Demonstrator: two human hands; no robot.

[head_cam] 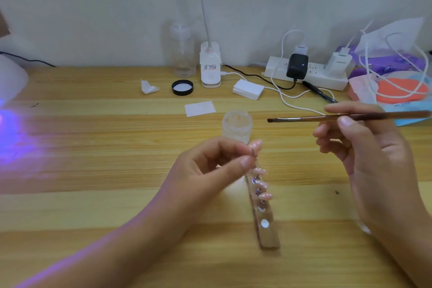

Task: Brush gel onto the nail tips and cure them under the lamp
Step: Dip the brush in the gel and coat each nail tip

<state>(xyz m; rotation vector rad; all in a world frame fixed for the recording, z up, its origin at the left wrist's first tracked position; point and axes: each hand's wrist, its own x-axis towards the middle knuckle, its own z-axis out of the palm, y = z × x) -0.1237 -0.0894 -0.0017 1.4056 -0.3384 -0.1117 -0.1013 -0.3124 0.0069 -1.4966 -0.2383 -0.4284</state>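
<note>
Thumb and forefinger of the left hand point(205, 170) pinched the stem of a single pink nail tip point(256, 146), holding it up just in front of the gel jar point(237, 126). The remaining fingers curled loosely underneath. The right hand point(364, 147), off to the right of the jar, gripped a brown-handled brush point(350, 116) between thumb and fingers. The brush lay nearly level, its dark bristles pointing at the jar from the right, near the rim but not touching it.

Below the left hand, a clear holder strip point(265, 217) rested on the wooden table point(93, 206), running from just in front of the jar towards the person. Three more pink nail tips point(260, 172) stood on the end nearest the jar, and round silvery spots showed along the farther end.

The jar stood open, pale and cloudy. A white square wipe point(199, 108) lay just behind it, and a black lid point(182, 87) lay further behind to the left, white lining up. A stack of wipes point(248, 89) sat behind the jar. A clear bottle point(183, 51) and a white desk-lamp base point(210, 65) stood against the wall beyond it. A power strip point(275, 70) with chargers plugged in lay behind and to the right. Far to the left of the jar, a white curing lamp point(11, 77) at the frame's edge threw purple light across the table.
</note>
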